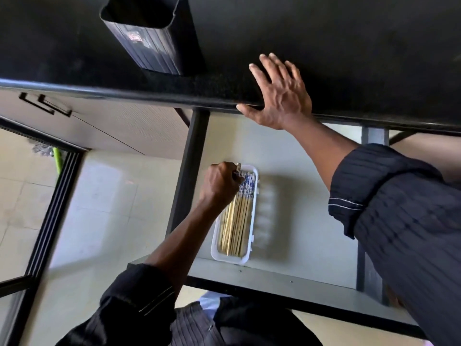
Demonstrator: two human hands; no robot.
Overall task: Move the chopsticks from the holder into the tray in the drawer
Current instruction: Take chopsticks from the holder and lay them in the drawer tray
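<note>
A black ribbed holder (152,38) stands on the dark countertop (349,46); no chopsticks show above its rim. Below the counter the drawer (299,171) is pulled out, with a white tray (252,236) lying near its left side. A bundle of wooden chopsticks (237,221) with blue-and-white patterned ends lies lengthwise in the tray. My left hand (222,183) is closed over the patterned ends at the tray's far end. My right hand (279,93) rests flat and spread on the counter's front edge, holding nothing.
The drawer's dark front panel (287,285) runs across the lower middle. A closed cabinet front with a black handle (45,103) is to the left. Pale floor tiles (104,208) and a dark door frame (47,221) lie further left.
</note>
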